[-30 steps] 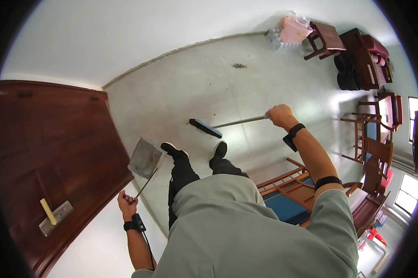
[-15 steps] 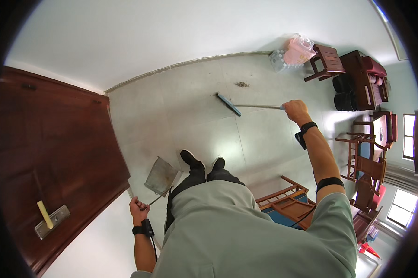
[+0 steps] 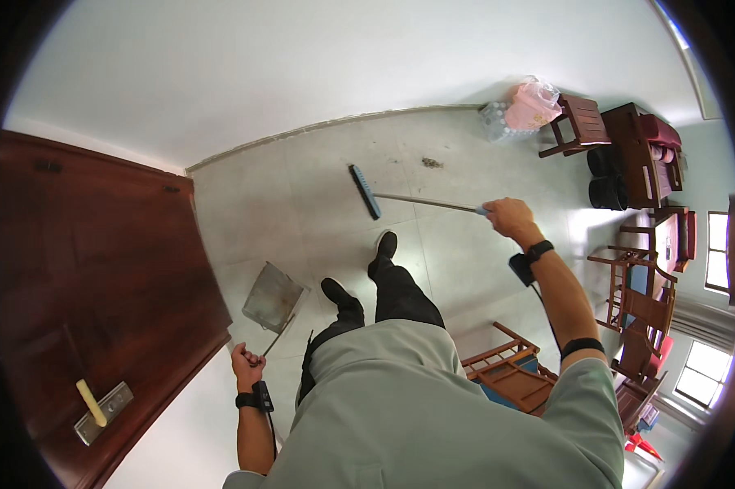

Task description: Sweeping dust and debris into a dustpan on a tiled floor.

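Note:
My left hand (image 3: pixel 247 364) is closed around the thin handle of a grey metal dustpan (image 3: pixel 272 295), whose pan is low over the floor left of my feet; I cannot tell whether it touches. My right hand (image 3: pixel 511 218) grips the handle of a broom (image 3: pixel 365 192) with a blue head and dark bristles. The broom's handle runs leftward from my fist, and its head is at the floor ahead of my shoes. A small pile of debris (image 3: pixel 432 163) lies beyond the handle, apart from the bristles. Fine specks are scattered near it.
A dark red-brown door (image 3: pixel 98 277) with a pale handle stands at left. Along the far wall (image 3: pixel 302 65) sit bottles and a pink bag (image 3: pixel 534 107), then a wooden stool (image 3: pixel 583 122) and black bins (image 3: pixel 607 183). A wooden chair (image 3: pixel 510 371) is close at my right.
The broom head has swung left and toward me. My right hand has lowered slightly, and one foot has stepped forward. The dustpan has shifted a little left.

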A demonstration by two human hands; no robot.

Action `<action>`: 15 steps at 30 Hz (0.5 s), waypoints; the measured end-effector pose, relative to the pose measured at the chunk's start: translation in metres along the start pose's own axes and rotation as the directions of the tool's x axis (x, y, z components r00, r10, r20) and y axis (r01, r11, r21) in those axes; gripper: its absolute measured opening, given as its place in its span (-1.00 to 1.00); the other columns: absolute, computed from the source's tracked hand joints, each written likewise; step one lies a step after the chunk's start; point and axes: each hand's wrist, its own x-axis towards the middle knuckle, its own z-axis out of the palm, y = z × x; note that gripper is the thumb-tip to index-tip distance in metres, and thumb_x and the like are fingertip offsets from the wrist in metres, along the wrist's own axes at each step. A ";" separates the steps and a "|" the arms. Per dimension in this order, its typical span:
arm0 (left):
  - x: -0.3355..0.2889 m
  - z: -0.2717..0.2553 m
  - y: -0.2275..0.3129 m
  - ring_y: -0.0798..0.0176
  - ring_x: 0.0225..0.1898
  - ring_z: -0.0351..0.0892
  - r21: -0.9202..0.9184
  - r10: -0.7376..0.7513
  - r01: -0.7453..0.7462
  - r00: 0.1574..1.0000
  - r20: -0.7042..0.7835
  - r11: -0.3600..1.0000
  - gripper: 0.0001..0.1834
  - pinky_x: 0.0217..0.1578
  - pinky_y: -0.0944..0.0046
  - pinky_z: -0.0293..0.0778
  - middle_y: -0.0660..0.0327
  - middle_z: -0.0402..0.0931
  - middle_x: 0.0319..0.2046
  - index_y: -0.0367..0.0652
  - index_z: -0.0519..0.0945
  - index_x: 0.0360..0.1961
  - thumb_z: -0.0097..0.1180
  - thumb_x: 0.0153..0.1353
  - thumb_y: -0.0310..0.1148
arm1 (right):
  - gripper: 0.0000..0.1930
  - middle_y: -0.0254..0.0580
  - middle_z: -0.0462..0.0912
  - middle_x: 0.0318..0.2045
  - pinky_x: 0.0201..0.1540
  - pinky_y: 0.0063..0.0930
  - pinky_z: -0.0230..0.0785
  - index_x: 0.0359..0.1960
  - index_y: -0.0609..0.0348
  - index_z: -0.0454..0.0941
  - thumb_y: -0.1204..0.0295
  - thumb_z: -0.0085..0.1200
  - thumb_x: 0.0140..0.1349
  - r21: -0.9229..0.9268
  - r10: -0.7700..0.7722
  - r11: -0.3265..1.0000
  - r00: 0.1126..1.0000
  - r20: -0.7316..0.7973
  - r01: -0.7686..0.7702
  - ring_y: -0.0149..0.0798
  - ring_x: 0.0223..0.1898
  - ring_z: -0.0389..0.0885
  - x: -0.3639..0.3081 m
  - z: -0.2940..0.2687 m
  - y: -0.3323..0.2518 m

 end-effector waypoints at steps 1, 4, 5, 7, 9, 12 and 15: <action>-0.006 0.008 0.007 0.40 -0.74 0.11 0.018 0.037 -0.037 0.999 -0.002 0.999 -0.72 -0.49 0.24 0.24 0.41 0.10 -0.78 0.04 0.23 -0.66 0.05 0.08 -0.28 | -0.73 -0.14 0.64 -0.36 -0.19 -0.18 0.43 -0.12 -0.11 0.58 0.29 -0.01 0.13 0.036 0.013 0.999 0.999 0.039 -0.014 -0.03 -0.28 0.59 0.014 0.003 -0.008; -0.025 0.030 0.023 0.42 -0.74 0.11 0.040 0.094 -0.093 0.995 -0.035 0.995 -0.73 -0.50 0.24 0.24 0.42 0.09 -0.77 0.05 0.24 -0.65 0.05 0.08 -0.28 | -0.77 -0.17 0.64 -0.36 -0.18 -0.21 0.44 -0.18 -0.11 0.59 0.31 -0.01 0.13 0.079 0.037 0.996 0.995 0.088 -0.044 -0.07 -0.27 0.60 0.051 0.022 -0.004; -0.031 0.038 0.029 0.42 -0.73 0.11 0.037 0.108 -0.106 0.992 -0.060 0.994 -0.74 -0.50 0.25 0.24 0.42 0.09 -0.77 0.05 0.25 -0.64 0.06 0.08 -0.27 | -0.81 -0.20 0.65 -0.37 -0.20 -0.23 0.45 -0.24 -0.11 0.61 0.32 0.00 0.12 0.079 0.054 0.995 0.994 0.094 -0.061 -0.10 -0.27 0.60 0.061 0.028 0.001; -0.038 0.050 0.036 0.43 -0.74 0.10 0.056 0.156 -0.152 0.984 -0.080 0.987 -0.75 -0.52 0.25 0.23 0.43 0.08 -0.76 0.05 0.26 -0.62 0.07 0.07 -0.27 | -0.81 -0.20 0.65 -0.36 -0.19 -0.23 0.46 -0.26 -0.11 0.62 0.33 0.00 0.12 0.089 0.058 0.994 0.992 0.109 -0.068 -0.10 -0.27 0.61 0.073 0.029 0.019; -0.041 0.056 0.042 0.44 -0.73 0.10 0.078 0.214 -0.210 0.975 -0.059 0.975 -0.77 -0.54 0.27 0.21 0.44 0.07 -0.76 0.06 0.28 -0.60 0.08 0.06 -0.27 | -0.81 -0.20 0.65 -0.36 -0.19 -0.23 0.46 -0.27 -0.11 0.62 0.33 0.01 0.11 0.093 0.129 0.985 0.982 0.140 -0.142 -0.11 -0.26 0.61 0.074 0.023 0.046; -0.039 0.072 0.052 0.45 -0.73 0.10 0.075 0.242 -0.237 0.967 -0.073 0.969 -0.77 -0.54 0.29 0.21 0.44 0.07 -0.75 0.08 0.28 -0.60 0.09 0.05 -0.26 | -0.79 -0.18 0.65 -0.35 -0.19 -0.21 0.46 -0.24 -0.11 0.62 0.32 0.00 0.10 0.111 0.175 0.976 0.976 0.129 -0.190 -0.08 -0.25 0.60 0.067 0.023 0.088; -0.037 0.091 0.057 0.45 -0.72 0.10 0.067 0.239 -0.233 0.965 -0.108 0.970 -0.76 -0.54 0.29 0.22 0.44 0.07 -0.75 0.10 0.27 -0.60 0.10 0.04 -0.26 | -0.77 -0.12 0.64 -0.36 -0.21 -0.16 0.45 -0.20 -0.10 0.61 0.31 -0.02 0.12 0.057 0.163 0.983 0.977 0.134 -0.172 -0.03 -0.28 0.59 0.058 0.013 0.117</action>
